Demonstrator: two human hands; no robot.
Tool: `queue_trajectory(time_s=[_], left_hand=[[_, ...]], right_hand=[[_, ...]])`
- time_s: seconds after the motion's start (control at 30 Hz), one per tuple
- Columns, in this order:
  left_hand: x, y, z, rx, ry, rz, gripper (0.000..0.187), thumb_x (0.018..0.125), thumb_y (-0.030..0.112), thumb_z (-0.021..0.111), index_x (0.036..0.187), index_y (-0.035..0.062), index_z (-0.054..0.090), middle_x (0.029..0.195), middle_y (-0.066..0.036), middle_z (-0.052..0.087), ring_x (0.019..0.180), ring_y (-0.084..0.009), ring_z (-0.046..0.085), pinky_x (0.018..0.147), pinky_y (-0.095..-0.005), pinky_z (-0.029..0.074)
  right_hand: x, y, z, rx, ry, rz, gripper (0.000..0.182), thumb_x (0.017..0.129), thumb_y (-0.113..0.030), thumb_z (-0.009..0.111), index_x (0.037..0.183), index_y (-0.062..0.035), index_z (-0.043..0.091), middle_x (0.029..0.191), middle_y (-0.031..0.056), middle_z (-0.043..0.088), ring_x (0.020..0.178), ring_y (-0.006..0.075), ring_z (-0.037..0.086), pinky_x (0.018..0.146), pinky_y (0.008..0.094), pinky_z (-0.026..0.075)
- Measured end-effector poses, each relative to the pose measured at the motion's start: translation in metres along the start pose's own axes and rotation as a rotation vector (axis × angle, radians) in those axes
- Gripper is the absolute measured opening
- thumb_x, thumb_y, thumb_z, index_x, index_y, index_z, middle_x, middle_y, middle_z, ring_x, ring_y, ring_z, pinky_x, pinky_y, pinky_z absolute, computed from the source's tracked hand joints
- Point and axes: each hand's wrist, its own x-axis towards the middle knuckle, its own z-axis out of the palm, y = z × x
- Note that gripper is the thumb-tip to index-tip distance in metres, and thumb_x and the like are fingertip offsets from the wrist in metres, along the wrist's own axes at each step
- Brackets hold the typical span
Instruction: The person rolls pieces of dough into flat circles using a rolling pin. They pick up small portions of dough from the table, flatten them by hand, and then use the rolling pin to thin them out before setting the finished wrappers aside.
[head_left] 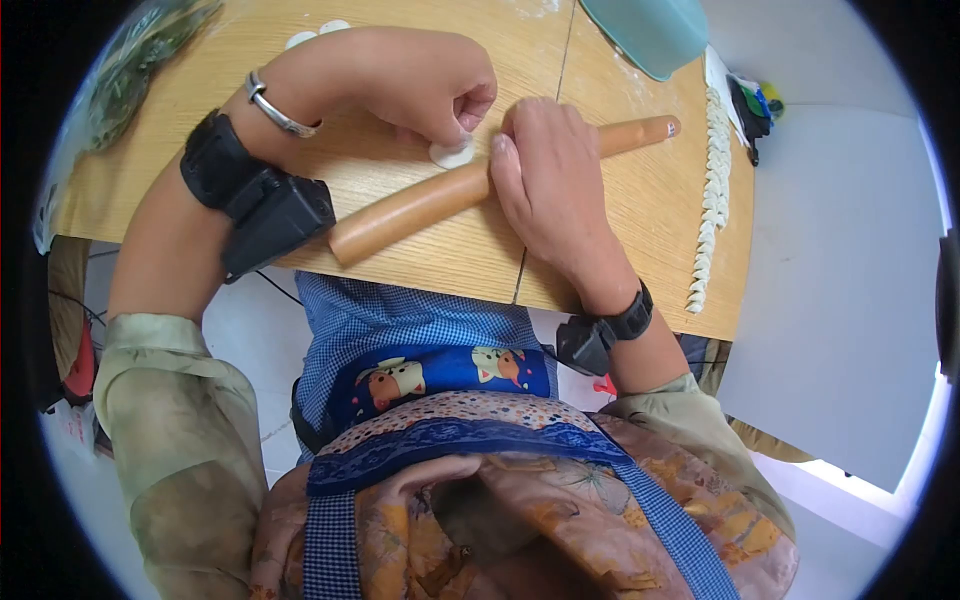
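Spanning the view, wooden table over pale floor.

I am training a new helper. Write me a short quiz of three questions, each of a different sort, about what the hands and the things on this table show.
1. True or false: the right hand lies on top of the rolling pin.
2. Multiple choice: the left hand pinches
A. a knife
B. a small round dough piece
C. a spoon
3. Fill in: the row of folded dumplings lies along the ______ edge of the wooden table, as the picture shows it.

Key: 1 true; 2 B; 3 right.
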Motion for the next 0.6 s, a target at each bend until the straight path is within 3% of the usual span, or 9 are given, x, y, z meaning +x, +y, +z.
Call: queue_trajectory(time_s=[0.07,0.13,0.23,0.4,0.6], left_hand=[[-0.003,0.005,0.001,0.0,0.038,0.011,0.01,0.083,0.006,0.07,0.083,-0.0013,0.064,0.067,-0.006,0.064,0.058,-0.0129,0.064,0.052,-0.0265,0.052],[-0.006,0.009,-0.001,-0.204,-0.028,-0.157,0.009,0.086,0.007,0.068,0.083,-0.0003,0.063,0.066,-0.008,0.064,0.06,-0.014,0.067,0.053,-0.0273,0.056],[-0.006,0.013,-0.002,-0.214,-0.021,-0.21,0.011,0.09,0.008,0.064,0.084,-0.0006,0.063,0.066,-0.009,0.065,0.059,-0.0158,0.069,0.053,-0.0281,0.058],[-0.003,0.009,-0.005,-0.153,-0.027,-0.176,0.021,0.096,0.014,0.057,0.085,-0.0029,0.063,0.065,-0.01,0.066,0.054,-0.0168,0.067,0.051,-0.0282,0.057],[-0.003,0.004,-0.007,-0.144,-0.021,-0.152,0.028,0.099,0.019,0.055,0.088,-0.0052,0.065,0.066,-0.01,0.066,0.055,-0.0173,0.067,0.051,-0.0282,0.057]], right_hand=[[-0.009,-0.002,-0.006,0.032,-0.042,0.028,0.016,0.09,-0.017,0.059,0.096,-0.0037,0.052,0.091,0.016,0.053,0.088,0.0366,0.05,0.081,0.048,0.039],[-0.018,-0.003,-0.01,0.036,-0.048,0.038,0.016,0.089,-0.017,0.059,0.096,-0.0037,0.051,0.091,0.0165,0.052,0.088,0.0367,0.05,0.081,0.048,0.039],[-0.017,-0.002,-0.009,0.047,-0.046,0.037,0.016,0.088,-0.015,0.059,0.095,-0.0036,0.051,0.091,0.0166,0.051,0.088,0.0365,0.05,0.08,0.0479,0.039],[0.01,0.003,0.006,0.014,0.006,-0.004,0.014,0.087,-0.013,0.058,0.094,-0.0031,0.052,0.088,0.0157,0.053,0.086,0.0363,0.051,0.078,0.0477,0.041],[0.048,0.007,0.018,0.092,-0.004,0.081,0.013,0.088,-0.012,0.057,0.094,-0.0005,0.054,0.088,0.0207,0.061,0.087,0.0419,0.059,0.076,0.0531,0.048]])
